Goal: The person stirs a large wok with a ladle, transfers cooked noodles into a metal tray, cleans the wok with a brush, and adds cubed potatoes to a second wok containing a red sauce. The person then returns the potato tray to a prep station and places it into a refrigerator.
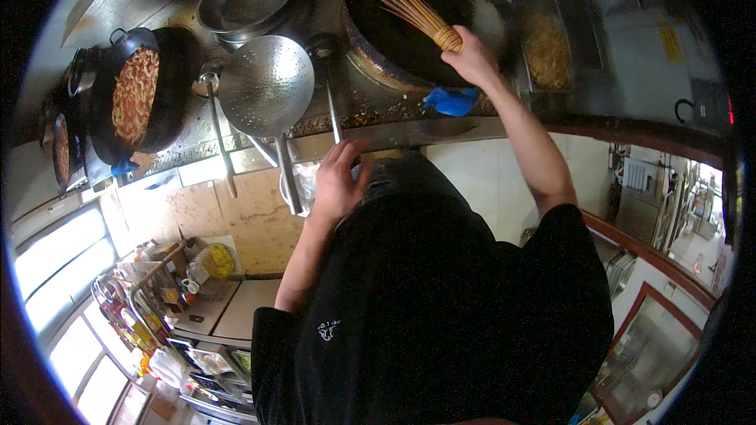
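Observation:
A bundled bamboo wok brush [416, 9] is gripped at its bound end by my right hand [471, 59]. Its bristles reach over the inside of a large dark wok [401, 41] on the stove. Lower and to the left, my left hand [339, 180] has its fingers apart, near the end of a ladle's metal handle [333, 112]; whether they touch it is unclear. Just left of that hand lies a big perforated strainer [269, 85], its handle pointing toward me. A blue cloth [453, 101] sits at the wok's near edge, below my right wrist.
Round metal pans [248, 3] stand at the back. On the left, a dark wok [177, 94] holds a perforated scoop of reddish-brown food [136, 94]. Another ladle [215, 124] has a wooden handle end. A container of brownish food [546, 53] stands right of the large wok.

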`<state>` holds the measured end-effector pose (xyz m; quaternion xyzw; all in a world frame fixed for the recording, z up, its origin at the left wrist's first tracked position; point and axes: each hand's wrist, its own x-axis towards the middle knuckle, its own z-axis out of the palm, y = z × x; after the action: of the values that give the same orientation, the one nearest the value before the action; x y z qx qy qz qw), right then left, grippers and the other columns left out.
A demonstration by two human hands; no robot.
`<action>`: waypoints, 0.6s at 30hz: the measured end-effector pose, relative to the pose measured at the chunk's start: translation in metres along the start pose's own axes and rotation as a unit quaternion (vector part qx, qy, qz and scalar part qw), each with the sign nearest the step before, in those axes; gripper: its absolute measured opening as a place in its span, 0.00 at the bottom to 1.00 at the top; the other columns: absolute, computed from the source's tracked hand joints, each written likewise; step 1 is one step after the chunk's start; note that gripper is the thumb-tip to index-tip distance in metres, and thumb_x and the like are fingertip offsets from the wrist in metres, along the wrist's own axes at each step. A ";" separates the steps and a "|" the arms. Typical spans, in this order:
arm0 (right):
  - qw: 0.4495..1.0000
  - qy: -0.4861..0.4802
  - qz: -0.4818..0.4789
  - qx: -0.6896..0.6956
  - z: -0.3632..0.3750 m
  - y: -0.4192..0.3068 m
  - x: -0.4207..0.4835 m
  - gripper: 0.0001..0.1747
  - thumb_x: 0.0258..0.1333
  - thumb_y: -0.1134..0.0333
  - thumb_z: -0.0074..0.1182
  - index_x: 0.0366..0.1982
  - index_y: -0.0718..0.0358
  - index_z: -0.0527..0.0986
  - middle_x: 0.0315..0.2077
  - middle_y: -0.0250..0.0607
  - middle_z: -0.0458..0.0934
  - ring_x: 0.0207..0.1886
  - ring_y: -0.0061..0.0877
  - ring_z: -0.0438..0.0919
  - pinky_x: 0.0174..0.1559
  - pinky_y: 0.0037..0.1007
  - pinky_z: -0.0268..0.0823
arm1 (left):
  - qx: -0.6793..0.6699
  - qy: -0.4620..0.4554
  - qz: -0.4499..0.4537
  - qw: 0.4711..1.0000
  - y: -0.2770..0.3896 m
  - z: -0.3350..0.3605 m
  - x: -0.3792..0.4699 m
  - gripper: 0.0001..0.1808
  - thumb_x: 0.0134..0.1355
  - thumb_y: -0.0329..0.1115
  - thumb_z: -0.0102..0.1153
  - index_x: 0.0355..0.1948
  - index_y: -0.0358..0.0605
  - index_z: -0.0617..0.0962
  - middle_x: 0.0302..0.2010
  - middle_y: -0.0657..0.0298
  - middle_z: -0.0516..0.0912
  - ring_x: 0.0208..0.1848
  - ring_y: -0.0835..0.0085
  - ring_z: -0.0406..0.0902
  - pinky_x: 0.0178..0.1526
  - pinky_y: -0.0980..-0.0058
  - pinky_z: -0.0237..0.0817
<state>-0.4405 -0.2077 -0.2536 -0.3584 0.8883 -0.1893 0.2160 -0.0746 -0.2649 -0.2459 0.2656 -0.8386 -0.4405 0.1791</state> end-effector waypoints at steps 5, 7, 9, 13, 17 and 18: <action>0.948 -0.088 -0.024 -0.304 -0.026 0.074 0.064 0.41 0.57 0.64 0.59 0.72 0.56 0.60 0.50 0.57 0.81 0.53 0.48 0.80 0.52 0.47 0.75 | 0.018 0.026 -0.127 0.991 -0.040 0.061 -0.043 0.13 0.62 0.28 0.59 0.49 0.43 0.80 0.41 0.52 0.84 0.43 0.53 0.83 0.44 0.62 0.74; 0.914 -0.162 -0.003 -0.372 -0.031 0.063 0.060 0.39 0.56 0.67 0.56 0.70 0.56 0.62 0.50 0.58 0.81 0.54 0.49 0.80 0.53 0.47 0.75 | 0.018 0.033 -0.203 0.978 -0.048 0.086 -0.070 0.13 0.63 0.30 0.58 0.49 0.44 0.80 0.41 0.52 0.85 0.43 0.53 0.83 0.44 0.62 0.74; 0.891 -0.243 -0.067 -0.377 -0.025 0.053 0.053 0.36 0.55 0.69 0.55 0.68 0.57 0.66 0.50 0.59 0.80 0.54 0.52 0.79 0.53 0.50 0.74 | 0.012 0.029 -0.279 0.960 -0.052 0.112 -0.089 0.13 0.64 0.32 0.57 0.49 0.44 0.80 0.40 0.51 0.85 0.43 0.54 0.84 0.44 0.62 0.74; 0.944 -0.091 -0.157 -0.275 0.004 0.074 0.085 0.35 0.52 0.68 0.56 0.65 0.61 0.69 0.41 0.54 0.85 0.46 0.47 0.85 0.45 0.46 0.78 | -0.013 0.016 -0.385 0.923 -0.074 0.172 -0.148 0.14 0.66 0.38 0.55 0.48 0.42 0.82 0.39 0.49 0.86 0.44 0.53 0.85 0.46 0.61 0.74; 0.894 -0.144 -0.135 -0.402 0.010 0.064 0.102 0.21 0.51 0.68 0.57 0.48 0.63 0.82 0.40 0.52 0.86 0.45 0.45 0.86 0.45 0.42 0.79 | -0.009 0.035 -0.449 0.893 -0.107 0.224 -0.224 0.19 0.67 0.45 0.54 0.47 0.41 0.84 0.41 0.47 0.87 0.45 0.49 0.84 0.48 0.58 0.73; 0.882 -0.191 -0.172 -0.395 -0.009 0.040 0.080 0.14 0.50 0.68 0.57 0.38 0.65 0.85 0.40 0.53 0.86 0.45 0.44 0.86 0.47 0.42 0.79 | -0.042 0.036 -0.476 0.878 -0.114 0.235 -0.252 0.20 0.67 0.46 0.54 0.47 0.41 0.84 0.42 0.46 0.86 0.46 0.49 0.84 0.48 0.58 0.73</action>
<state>-0.5191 -0.2366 -0.2849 -0.5905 0.7551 0.2155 0.1862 0.0326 -0.0150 -0.4867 0.6406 -0.5845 -0.4978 -0.0115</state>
